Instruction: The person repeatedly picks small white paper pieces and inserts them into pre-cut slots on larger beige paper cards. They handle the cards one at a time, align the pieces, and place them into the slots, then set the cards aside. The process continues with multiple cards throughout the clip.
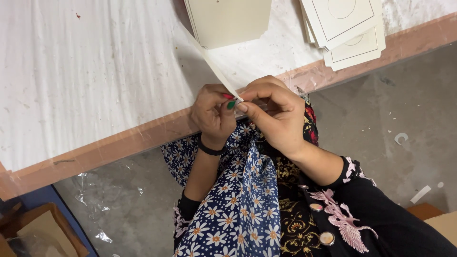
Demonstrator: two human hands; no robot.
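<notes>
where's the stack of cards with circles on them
In the head view, the stack of circle-marked cards lies top right on the white table, near its edge, beyond the right hand.

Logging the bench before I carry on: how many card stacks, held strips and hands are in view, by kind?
Card stacks on the table: 2, a plain cream stack and a stack with printed circles
Cream strip held: 1
Hands: 2, left hand and right hand, both pinching the strip's end
Total: 5
</notes>
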